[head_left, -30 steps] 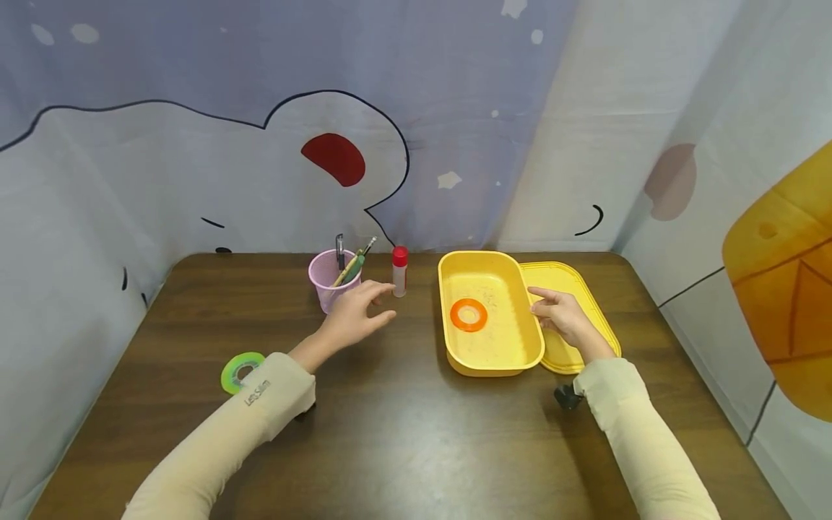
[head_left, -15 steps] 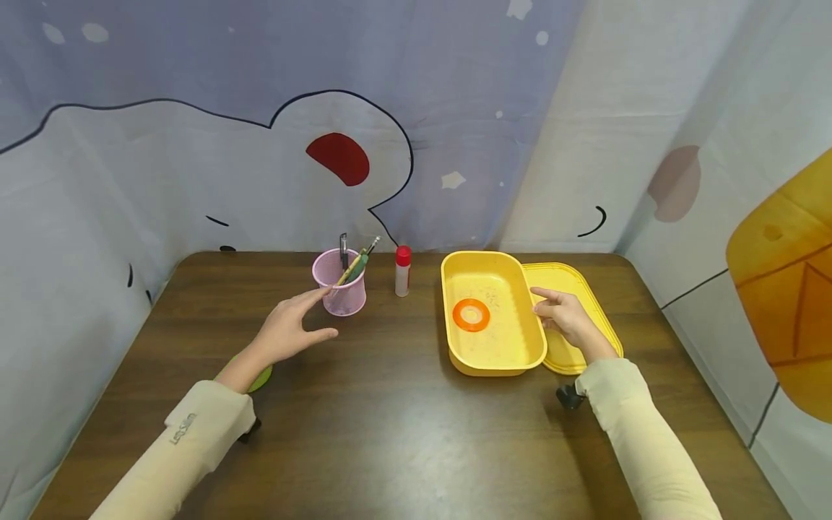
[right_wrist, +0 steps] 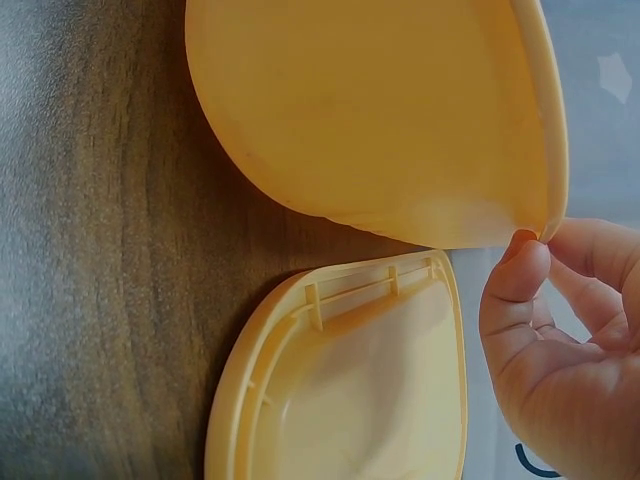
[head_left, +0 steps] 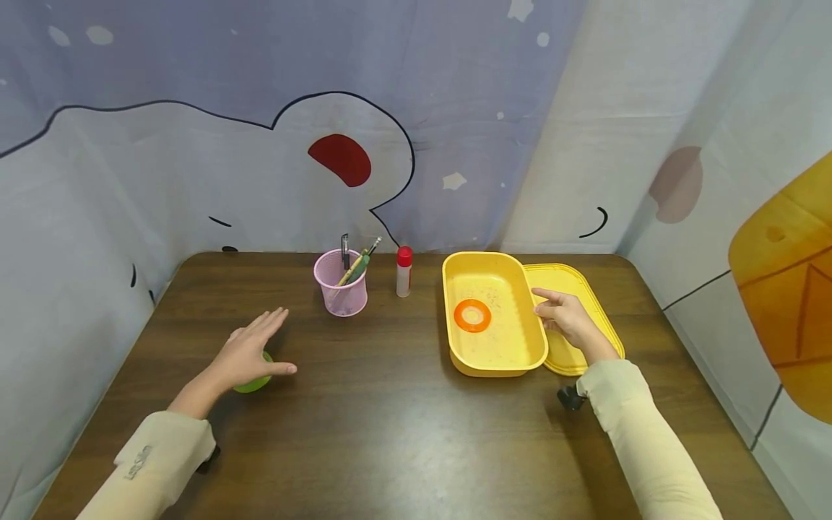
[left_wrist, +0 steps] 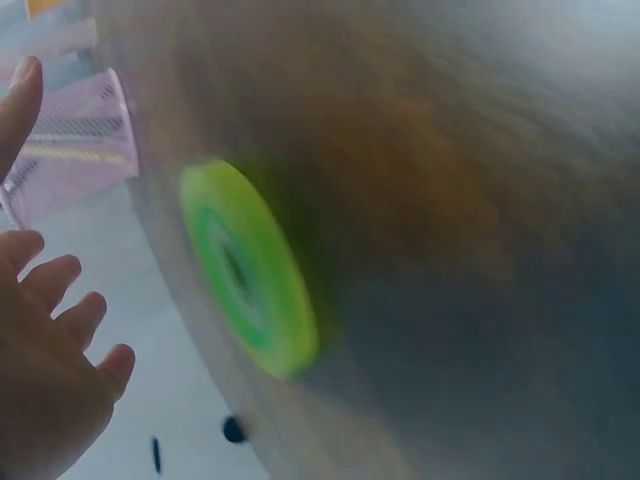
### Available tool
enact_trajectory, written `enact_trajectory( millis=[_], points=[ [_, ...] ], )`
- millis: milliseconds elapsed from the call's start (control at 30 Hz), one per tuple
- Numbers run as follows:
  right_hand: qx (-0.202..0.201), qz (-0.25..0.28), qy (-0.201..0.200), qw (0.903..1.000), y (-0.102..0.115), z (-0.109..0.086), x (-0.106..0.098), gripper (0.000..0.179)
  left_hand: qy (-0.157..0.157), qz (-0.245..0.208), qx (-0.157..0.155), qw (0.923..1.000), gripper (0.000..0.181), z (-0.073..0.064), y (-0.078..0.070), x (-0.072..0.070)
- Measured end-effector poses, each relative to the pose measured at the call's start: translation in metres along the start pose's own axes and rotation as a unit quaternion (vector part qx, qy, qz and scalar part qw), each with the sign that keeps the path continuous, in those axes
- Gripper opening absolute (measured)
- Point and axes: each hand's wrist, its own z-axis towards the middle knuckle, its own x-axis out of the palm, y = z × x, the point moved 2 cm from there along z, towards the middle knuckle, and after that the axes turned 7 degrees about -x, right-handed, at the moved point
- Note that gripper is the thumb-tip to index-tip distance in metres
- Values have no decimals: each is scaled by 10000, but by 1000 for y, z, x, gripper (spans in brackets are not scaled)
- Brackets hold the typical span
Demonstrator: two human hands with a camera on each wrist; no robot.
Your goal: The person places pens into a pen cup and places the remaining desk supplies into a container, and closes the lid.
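Note:
My left hand [head_left: 243, 357], fingers spread and thumb apart, hovers over the green tape roll [head_left: 256, 384] at the left of the table, partly covering it. In the left wrist view, the green tape roll [left_wrist: 285, 320] lies apart from the fingers, somewhat blurred. With thumb and finger, my right hand [head_left: 568, 323] pinches the right rim of the yellow plastic box [head_left: 503, 350]; the right wrist view shows the thumb [right_wrist: 520, 268] against that rim. Inside the box lies an orange ring-shaped roll [head_left: 458, 316].
A yellow lid [head_left: 562, 354] lies right of the box, partly under the right hand. Toward the back stand a pink mesh cup [head_left: 346, 300] with pens and a red-capped glue stick [head_left: 404, 274]. A printed curtain [head_left: 455, 144] hangs behind the wooden table [head_left: 390, 433].
My left hand has moved left and toward me, from beside the glue stick, past the pink cup, to over the green tape roll. The right hand stays at the box's rim.

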Motion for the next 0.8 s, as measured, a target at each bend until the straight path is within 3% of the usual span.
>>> enact_trajectory(
  millis=[367,800],
  points=[
    [-32,102,-11,9999,1,-1,-1,53,455,129,-442,9979,107,-21,37,6],
    [-2,115,24,9999,1,0,1,53,126,550,-518,9971,97,-33,52,10]
  ],
)
